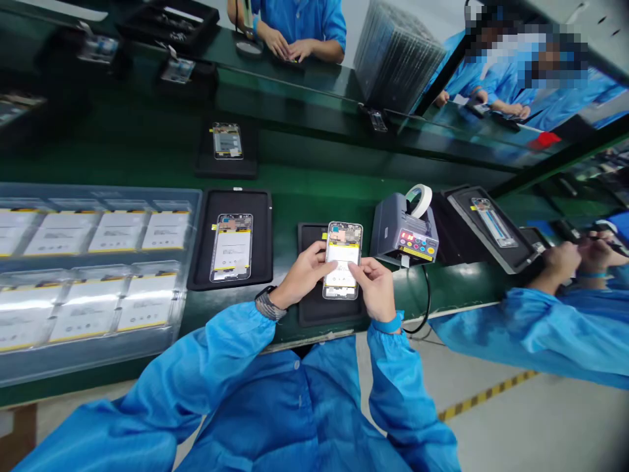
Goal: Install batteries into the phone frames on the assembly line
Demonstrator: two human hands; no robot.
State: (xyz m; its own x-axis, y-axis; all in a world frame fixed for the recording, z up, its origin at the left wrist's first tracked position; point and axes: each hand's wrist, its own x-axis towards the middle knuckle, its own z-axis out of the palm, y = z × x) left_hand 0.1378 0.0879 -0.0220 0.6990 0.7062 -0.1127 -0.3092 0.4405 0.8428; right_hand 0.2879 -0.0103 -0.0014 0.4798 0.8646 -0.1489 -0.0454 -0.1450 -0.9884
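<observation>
My left hand (pixel 303 275) and my right hand (pixel 373 288) both hold an open smartphone housing (pixel 343 260) just above a black rubber mat (pixel 308 244). My fingertips rest on the white-labelled battery (pixel 343 267) seated in the housing, and copper-coloured parts show at its top end. To the left, a second phone housing (pixel 231 247) lies in a black tray (pixel 261 242). A clear plastic tray of white batteries with yellow edges (pixel 98 195) sits further left, closest to my left hand.
A grey tape dispenser (pixel 403 233) with a white tape roll stands right of my right hand, its black cable hanging over the green bench edge. A co-worker's hands (pixel 565 259) work at the right, and another person's hands (pixel 287 47) rest across the bench.
</observation>
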